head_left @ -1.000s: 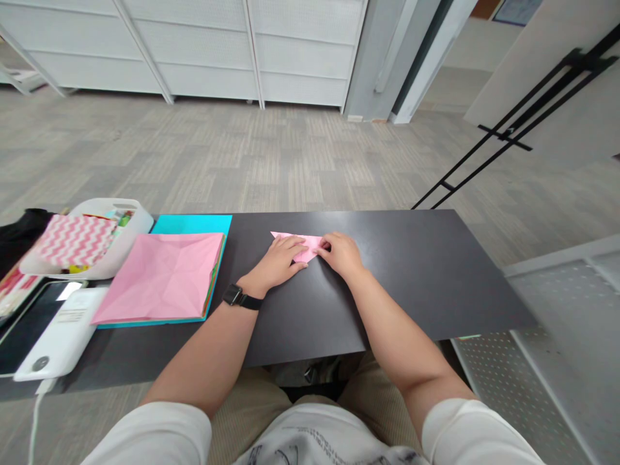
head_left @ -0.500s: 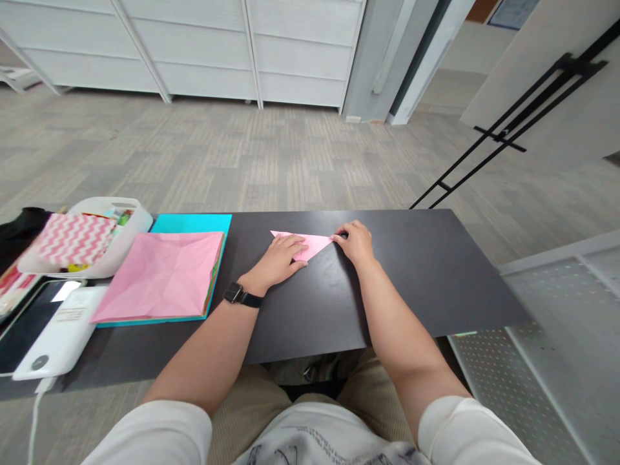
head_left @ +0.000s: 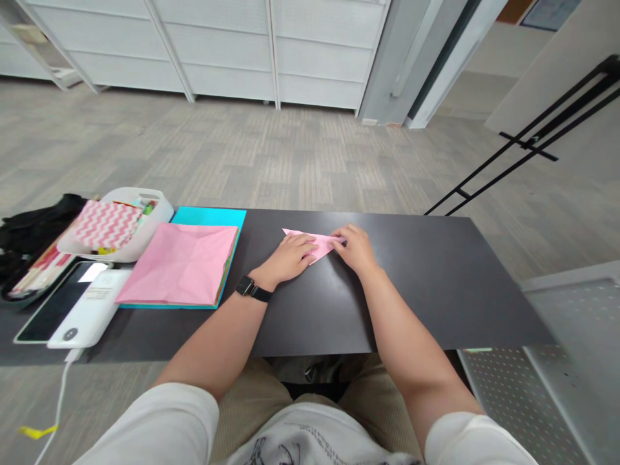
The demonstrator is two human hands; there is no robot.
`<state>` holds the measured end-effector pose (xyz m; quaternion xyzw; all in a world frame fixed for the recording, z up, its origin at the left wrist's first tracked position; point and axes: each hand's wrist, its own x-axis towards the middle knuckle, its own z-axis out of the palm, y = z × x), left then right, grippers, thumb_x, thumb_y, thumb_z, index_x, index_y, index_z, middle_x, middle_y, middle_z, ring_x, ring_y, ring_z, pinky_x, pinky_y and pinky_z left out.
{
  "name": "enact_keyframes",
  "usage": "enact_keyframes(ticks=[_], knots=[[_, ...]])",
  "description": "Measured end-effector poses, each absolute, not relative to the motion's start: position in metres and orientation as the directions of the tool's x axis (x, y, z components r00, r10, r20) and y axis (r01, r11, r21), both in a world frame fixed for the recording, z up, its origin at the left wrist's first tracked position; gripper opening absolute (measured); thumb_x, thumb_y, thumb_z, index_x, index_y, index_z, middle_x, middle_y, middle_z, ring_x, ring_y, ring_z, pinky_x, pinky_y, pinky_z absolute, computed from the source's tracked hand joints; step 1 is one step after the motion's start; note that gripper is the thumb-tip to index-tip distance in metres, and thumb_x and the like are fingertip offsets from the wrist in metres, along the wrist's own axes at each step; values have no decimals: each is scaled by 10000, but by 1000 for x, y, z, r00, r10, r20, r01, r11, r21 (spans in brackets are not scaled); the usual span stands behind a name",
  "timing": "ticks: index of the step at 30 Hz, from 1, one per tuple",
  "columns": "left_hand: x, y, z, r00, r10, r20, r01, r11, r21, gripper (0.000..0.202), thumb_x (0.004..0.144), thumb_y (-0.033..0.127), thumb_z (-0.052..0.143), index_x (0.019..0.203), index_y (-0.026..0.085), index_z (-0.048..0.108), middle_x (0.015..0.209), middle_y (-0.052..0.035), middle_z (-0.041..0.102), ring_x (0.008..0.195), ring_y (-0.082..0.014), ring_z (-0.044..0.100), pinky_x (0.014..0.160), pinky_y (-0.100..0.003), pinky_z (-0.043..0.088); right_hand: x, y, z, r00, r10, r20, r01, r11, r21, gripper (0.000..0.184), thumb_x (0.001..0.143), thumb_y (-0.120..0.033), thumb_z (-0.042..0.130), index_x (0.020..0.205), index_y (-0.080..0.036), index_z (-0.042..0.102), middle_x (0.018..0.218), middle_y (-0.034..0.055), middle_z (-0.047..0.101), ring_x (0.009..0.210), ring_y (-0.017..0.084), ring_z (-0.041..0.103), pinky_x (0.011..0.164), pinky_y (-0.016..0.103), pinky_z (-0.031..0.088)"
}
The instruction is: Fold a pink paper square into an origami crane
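Left hand [head_left: 290, 257] flat, right hand [head_left: 357, 250] curled, grip unclear, on pink paper [head_left: 321, 248] near bench [head_left: 436, 284] far edge; white device [head_left: 94, 309] print illegible.

White basket [head_left: 146, 244] beside black bundle [head_left: 43, 223], possibly bag; white cable [head_left: 61, 394]; white cabinets [head_left: 217, 48] beyond.

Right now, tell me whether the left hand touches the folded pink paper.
Touching. The head view shows the left hand resting flat on the folded pink paper, covering part of it.

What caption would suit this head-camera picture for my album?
Left hand and right hand touch a folded pink sheet on a dark table, a paper stack at left.
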<state>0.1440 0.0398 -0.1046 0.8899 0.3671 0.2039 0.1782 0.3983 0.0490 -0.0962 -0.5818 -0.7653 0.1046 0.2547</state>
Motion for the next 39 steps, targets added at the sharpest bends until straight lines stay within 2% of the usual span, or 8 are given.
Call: enact_keyframes(ticks=[3, 6, 13, 17, 22, 27, 31, 39], knots=[[144, 39, -104, 639, 735, 230, 595, -660, 458, 383, 1057, 311, 594, 1422, 259, 699, 1560, -114, 632, 1510, -297, 519, 1317, -565, 335, 385, 42, -98, -302, 928, 216, 823, 369, -432, 97, 972, -308, 760, 1058, -273, 789, 1075, 56, 742, 1082, 270, 653, 973, 420, 418], [143, 40, -104, 636, 738, 227, 602, -658, 452, 386, 1029, 303, 641, 1403, 244, 710, 1556, -120, 636, 1505, -303, 526, 1318, -555, 338, 385, 43, -102, -293, 937, 189, 835, 347, -427, 99, 965, -335, 779, 1047, -283, 799, 1085, 61, 736, 1087, 275, 642, 967, 425, 403], [142, 41, -102, 647, 731, 215, 587, -658, 472, 397, 1019, 304, 673, 1412, 258, 707, 1567, -103, 633, 1510, -293, 521, 1327, -554, 317, 417, 59, -109, -29, 974, 222, 893, 125, -431, 143, 939, -379, 809, 1061, -304, 817, 1168, 85, 713, 1183, 320, 599, 1016, 470, 396], [143, 42, -102, 643, 735, 215, 590, -655, 472, 401, 1013, 327, 707, 1405, 242, 709, 1555, -114, 639, 1500, -311, 528, 1329, -570, 311, 424, 60, -108, 126, 963, 238, 897, -9, -441, 170, 993, -337, 723, 1127, -279, 810, 1213, 116, 712, 1188, 337, 601, 1018, 489, 419], [145, 41, -102, 601, 756, 260, 584, -637, 503, 423, 922, 287, 823, 1332, 233, 735, 1567, -125, 608, 1530, -335, 486, 1309, -557, 358, 411, 52, -102, -53, 973, 226, 886, 150, -438, 258, 1014, -348, 676, 1224, -275, 806, 1236, 109, 733, 1218, 328, 608, 1041, 472, 431], [145, 39, -98, 511, 807, 295, 653, -588, 477, 417, 845, 333, 912, 1225, 262, 757, 1448, -95, 654, 1392, -333, 562, 1259, -562, 385, 402, 45, -95, -106, 974, 199, 881, 185, -435, 170, 965, -339, 712, 1075, -267, 820, 1222, 100, 739, 1193, 330, 616, 1022, 471, 437], [145, 39, -96, 456, 843, 286, 710, -538, 455, 454, 830, 350, 919, 1241, 274, 741, 1398, -96, 645, 1334, -347, 563, 1192, -545, 436, 404, 44, -90, -104, 978, 181, 833, 185, -521, 75, 931, -285, 683, 927, -239, 742, 1017, 71, 741, 976, 263, 656, 898, 401, 475], [146, 41, -104, 253, 918, 306, 767, -383, 515, 725, 939, 399, 777, 1576, 194, 501, 1449, -177, 635, 1344, -383, 586, 1176, -565, 441, 411, 44, -91, 31, 988, 154, 608, 103, -787, 122, 866, -368, 702, 838, -250, 684, 816, 4, 725, 741, 198, 642, 751, 342, 475]])
